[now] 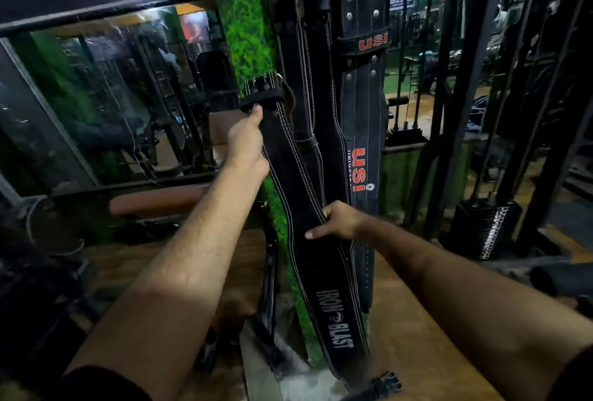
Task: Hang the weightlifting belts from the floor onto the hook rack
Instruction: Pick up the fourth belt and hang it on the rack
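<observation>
Your left hand [245, 140] and right hand [337, 221] grip a black belt [298, 201] lined with white stitching, "IRON BLAST" printed on it in pale grey letters. Behind it, you've got a black USI belt [362, 112] with red lettering and silver rivets, and beside that another black hanging belt [308, 63] with white stitching. The wall panel [244, 22] behind them is mottled bright green, like moss. Down low, the floor [417, 320] is orange-brown, and a reddish-brown pad [160, 201] sits at your left.
</observation>
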Available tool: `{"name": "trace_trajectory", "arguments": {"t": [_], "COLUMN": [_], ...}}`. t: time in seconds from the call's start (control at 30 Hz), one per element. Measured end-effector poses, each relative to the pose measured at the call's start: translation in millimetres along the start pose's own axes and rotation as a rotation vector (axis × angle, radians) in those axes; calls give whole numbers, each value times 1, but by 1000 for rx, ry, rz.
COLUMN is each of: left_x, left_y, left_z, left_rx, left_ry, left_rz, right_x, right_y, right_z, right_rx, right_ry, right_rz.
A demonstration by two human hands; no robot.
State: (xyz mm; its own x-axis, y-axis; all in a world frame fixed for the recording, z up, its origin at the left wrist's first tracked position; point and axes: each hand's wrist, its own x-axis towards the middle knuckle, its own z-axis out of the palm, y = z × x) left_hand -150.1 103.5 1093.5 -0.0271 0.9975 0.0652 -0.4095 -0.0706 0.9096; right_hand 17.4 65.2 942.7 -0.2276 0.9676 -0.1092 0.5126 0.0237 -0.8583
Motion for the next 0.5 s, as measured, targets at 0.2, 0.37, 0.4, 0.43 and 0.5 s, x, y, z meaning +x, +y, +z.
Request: {"name": "trace_trajectory", "arguments": {"t": [0.2, 0.37, 0.4, 0.43, 0.5], "left_x": [16, 8, 7, 8, 10], "left_y": [13, 7, 7, 7, 7], "left_z": [-10, -15, -18, -23, -31], "left_rx": [82, 216, 253, 280, 313], "left_ry": [-18, -119, -148, -179, -221], "left_rz": [78, 218, 240, 251, 267], "right_x": [10, 18, 20, 23, 29], "right_y": [-82, -147, -153, -157, -162], "right_z": [-31, -36, -37, -37, -36], "right_rx": [620, 717, 699, 678, 662], "right_ry": [138, 355, 381, 404, 425], "right_rz": [-237, -292, -273, -255, -234]}}
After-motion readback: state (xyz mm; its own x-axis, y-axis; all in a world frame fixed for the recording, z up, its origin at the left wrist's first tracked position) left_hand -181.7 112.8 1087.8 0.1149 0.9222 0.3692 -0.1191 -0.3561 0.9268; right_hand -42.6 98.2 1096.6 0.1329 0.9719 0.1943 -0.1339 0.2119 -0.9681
